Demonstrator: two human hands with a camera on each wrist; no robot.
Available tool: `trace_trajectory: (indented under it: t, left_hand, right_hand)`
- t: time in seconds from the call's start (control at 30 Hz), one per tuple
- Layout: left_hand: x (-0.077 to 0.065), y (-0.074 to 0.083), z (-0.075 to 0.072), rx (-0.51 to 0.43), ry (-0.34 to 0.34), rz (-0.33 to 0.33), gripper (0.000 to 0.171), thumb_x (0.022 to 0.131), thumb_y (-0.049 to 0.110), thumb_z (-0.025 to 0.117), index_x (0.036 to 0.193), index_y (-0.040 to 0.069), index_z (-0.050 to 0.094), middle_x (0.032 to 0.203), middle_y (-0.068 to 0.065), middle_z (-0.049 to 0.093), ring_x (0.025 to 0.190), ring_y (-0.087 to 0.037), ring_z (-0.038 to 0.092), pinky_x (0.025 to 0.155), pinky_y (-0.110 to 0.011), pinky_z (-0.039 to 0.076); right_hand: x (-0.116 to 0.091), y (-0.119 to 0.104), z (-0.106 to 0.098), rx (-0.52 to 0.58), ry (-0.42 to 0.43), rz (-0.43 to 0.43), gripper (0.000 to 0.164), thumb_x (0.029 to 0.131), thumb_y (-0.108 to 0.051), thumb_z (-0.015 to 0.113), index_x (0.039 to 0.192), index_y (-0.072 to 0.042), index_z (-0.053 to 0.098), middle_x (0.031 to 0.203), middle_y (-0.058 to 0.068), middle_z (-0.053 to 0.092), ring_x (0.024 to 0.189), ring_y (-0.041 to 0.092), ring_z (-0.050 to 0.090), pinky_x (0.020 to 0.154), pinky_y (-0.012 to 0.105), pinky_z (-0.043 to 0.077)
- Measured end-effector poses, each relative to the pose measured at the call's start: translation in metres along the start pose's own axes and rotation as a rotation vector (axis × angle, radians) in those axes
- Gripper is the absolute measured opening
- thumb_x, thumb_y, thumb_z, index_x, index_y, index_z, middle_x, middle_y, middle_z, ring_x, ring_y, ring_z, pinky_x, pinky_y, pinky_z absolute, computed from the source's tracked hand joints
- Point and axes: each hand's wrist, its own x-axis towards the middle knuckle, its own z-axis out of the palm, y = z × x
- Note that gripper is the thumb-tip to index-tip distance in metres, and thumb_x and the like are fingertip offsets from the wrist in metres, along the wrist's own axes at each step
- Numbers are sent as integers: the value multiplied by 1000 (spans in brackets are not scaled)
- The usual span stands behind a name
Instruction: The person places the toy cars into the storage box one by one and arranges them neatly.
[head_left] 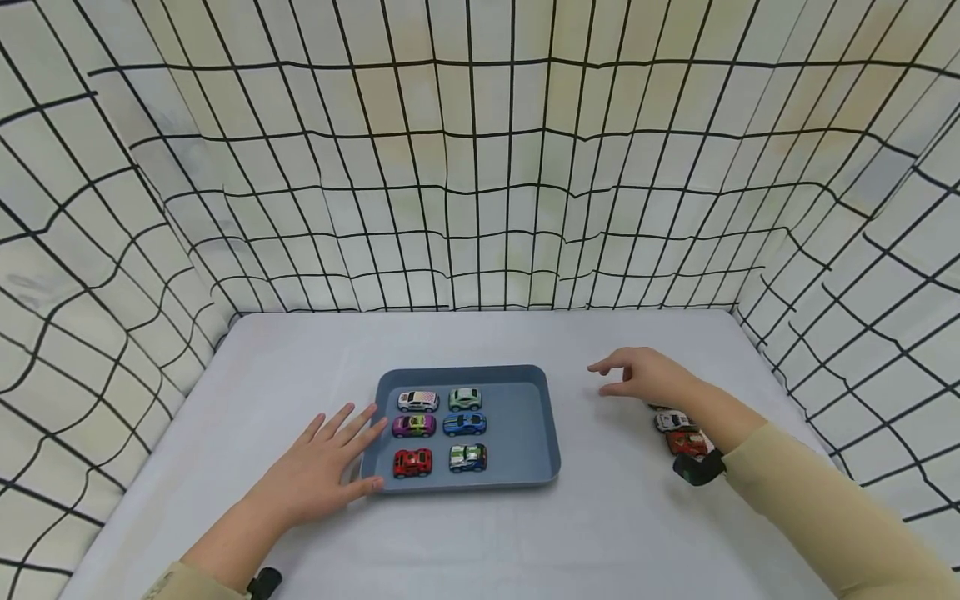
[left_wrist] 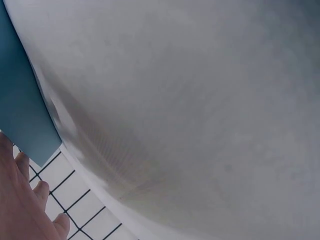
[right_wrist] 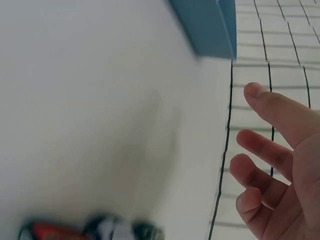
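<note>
Head — left grip (head_left: 321, 471) splayed, right grip (head_left: 651, 379) half-curled

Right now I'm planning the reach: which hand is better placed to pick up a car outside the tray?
Probably the right hand: it holds nothing, and the loose cars lie near its wrist, right of the tray. The left hand is at the tray's opposite side, farther from them.

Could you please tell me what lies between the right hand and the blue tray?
In the head view, only bare white table surface lies between the right hand and the blue tray.
</note>
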Motion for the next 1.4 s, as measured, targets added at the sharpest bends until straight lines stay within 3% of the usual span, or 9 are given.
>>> trace_trajectory:
  t: [0.27, 0.5, 0.73, 1.0, 1.4]
  left_hand:
    - [0, -1, 1, 5, 7, 11, 89, 86, 79, 45, 154, 22, 38, 162, -3, 29, 148, -38, 22, 118, -62, 15]
    - [0, 0, 0, 3, 7, 9, 88, 87, 76, 49, 154, 21, 39, 161, -4, 30, 148, -39, 22, 118, -63, 15]
    - [-1, 1, -1, -4, 8, 4, 87, 86, 75, 51, 154, 21, 39, 161, -4, 30, 148, -39, 22, 118, -62, 15]
    - [0, -1, 2, 0, 7, 2, 88, 86, 76, 50, 155, 23, 38, 162, -3, 29, 148, -38, 21, 118, -62, 15]
    - [-1, -1, 3, 4, 5, -4, 89, 86, 78, 47, 155, 23, 38, 162, -2, 29, 148, -38, 21, 118, -62, 15]
  right_hand:
    - [-35, 41, -19, -28, 0, 71, 44, 89, -30, 75, 130, -15, 67, 120, 8, 65, 79, 17, 50, 60, 30, 48]
    - [-49, 58, -30, -36, -2, 111, 46, 88, -32, 76, 130, -14, 67, 120, 10, 65, 79, 19, 49, 57, 30, 46]
    - [-50, 68, -31, -22, -59, 138, 43, 88, -25, 77, 129, -14, 68, 120, 10, 65, 77, 18, 50, 59, 31, 48]
    - [-48, 87, -25, 65, -161, 194, 43, 87, -25, 77, 129, -17, 68, 128, 13, 62, 97, 23, 59, 79, 42, 55]
    - [-43, 102, -13, 116, -165, 196, 42, 87, -23, 76, 129, -16, 69, 124, 12, 63, 91, 22, 53, 73, 33, 48]
